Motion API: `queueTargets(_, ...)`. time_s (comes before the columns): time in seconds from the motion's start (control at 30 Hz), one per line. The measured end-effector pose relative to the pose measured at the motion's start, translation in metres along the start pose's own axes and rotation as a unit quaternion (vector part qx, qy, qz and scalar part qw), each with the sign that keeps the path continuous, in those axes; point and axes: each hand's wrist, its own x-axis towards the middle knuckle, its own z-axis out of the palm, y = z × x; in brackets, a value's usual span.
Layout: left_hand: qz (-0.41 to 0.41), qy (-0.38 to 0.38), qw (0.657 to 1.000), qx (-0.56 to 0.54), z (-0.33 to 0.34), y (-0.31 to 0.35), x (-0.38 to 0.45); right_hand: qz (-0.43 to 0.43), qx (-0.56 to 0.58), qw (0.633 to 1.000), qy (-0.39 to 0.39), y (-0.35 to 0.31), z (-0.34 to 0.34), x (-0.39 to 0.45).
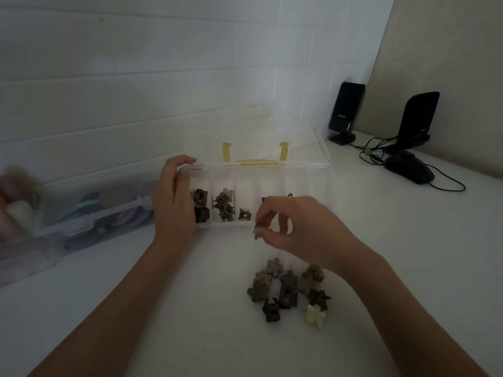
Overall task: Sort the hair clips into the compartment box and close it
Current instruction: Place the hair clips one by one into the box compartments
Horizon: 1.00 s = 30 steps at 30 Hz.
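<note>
A clear compartment box (313,170) stands open on the white table, its lid (253,131) leaning back towards the wall. My left hand (174,202) grips the box's left end. Dark square clips (201,206) lie in the leftmost compartment, brown flower clips (224,205) in the one beside it, and a single small clip (244,214) in the third. My right hand (291,227) hovers at the box's front edge, fingertips pinched on a small dark clip (257,227), mostly hidden. A pile of loose clips (288,289), brown with one cream clip (315,316), lies nearer to me.
A second clear box (81,221) with colourful items lies at the left by the wall. Two black speakers (345,112) (417,121), a black mouse (408,165) and cables sit at the back right. The tiled wall is close behind the box.
</note>
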Motion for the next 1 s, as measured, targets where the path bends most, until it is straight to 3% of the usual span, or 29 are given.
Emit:
queueTargets(0.23, -0.004, -0.001, 1.0, 0.005, 0.001, 0.001, 0.0, 0.075, -0.066, 0.974, 0.204, 0.01, -0.008, 0.0)
queueTargets(0.43, 0.003, 0.005, 1.0, 0.006, 0.001, 0.001, -0.001, 0.129, -0.09, 0.947, 0.281, 0.02, -0.014, 0.0)
queueTargets(0.63, -0.003, 0.001, 1.0, 0.004, 0.001, -0.001, -0.001, 0.121, -0.133, 0.969, 0.171, 0.03, 0.0, 0.003)
queueTargets(0.83, 0.0, 0.0, 1.0, 0.005, 0.001, -0.001, -0.001, 0.074, -0.04, 0.968, 0.237, 0.023, -0.012, 0.002)
queueTargets(0.9, -0.002, 0.001, 1.0, 0.006, 0.001, -0.002, -0.001, 0.05, 0.078, 0.982, 0.166, 0.013, -0.021, -0.001)
queueTargets(1.0, -0.005, 0.004, 1.0, 0.006, 0.002, 0.0, -0.002, 0.026, 0.144, 0.986, -0.077, 0.001, -0.027, -0.005)
